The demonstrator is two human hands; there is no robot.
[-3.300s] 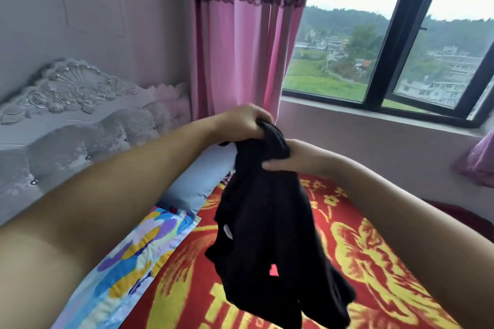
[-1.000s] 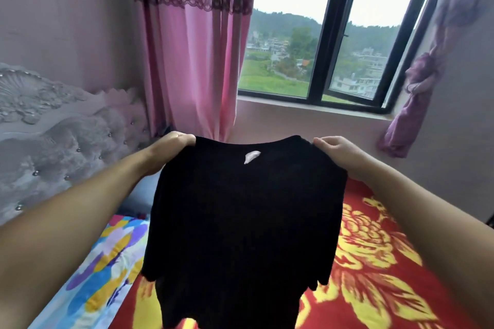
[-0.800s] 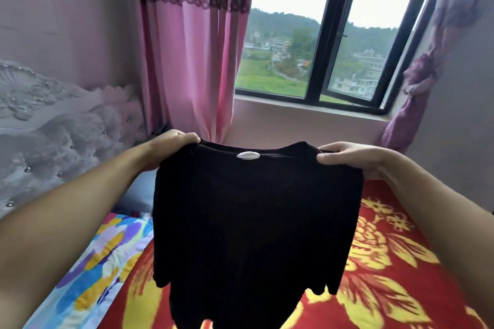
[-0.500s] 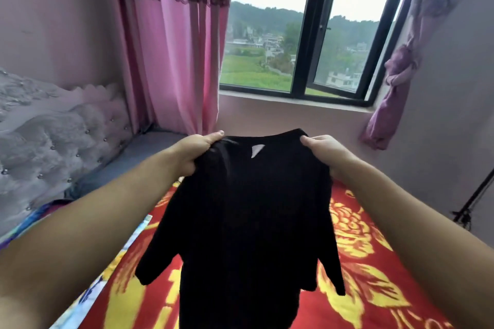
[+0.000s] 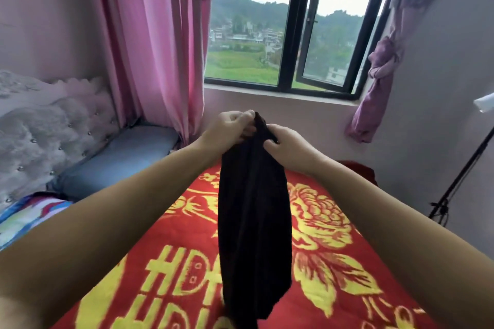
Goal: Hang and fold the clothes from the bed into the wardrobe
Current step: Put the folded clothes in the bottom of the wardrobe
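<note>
Hanging straight down from both hands, the black top (image 5: pixel 254 222) is folded in half lengthwise, its long axis running 12 to 6 o'clock, its lower end near the red and gold bedspread (image 5: pixel 334 262); whether it touches cannot be told. The left hand (image 5: pixel 230 128) pinches the top edge at about 11 o'clock of the garment, fingers closed on the fabric; the right hand (image 5: pixel 286 144) grips just beside it at 1 o'clock, also closed on the cloth. Both hands sit equally close, nearly touching. My judgement: the next fold turns on that vertical axis, so lowering it flat onto the bed should come first. No wardrobe, hanger or container shows.
</note>
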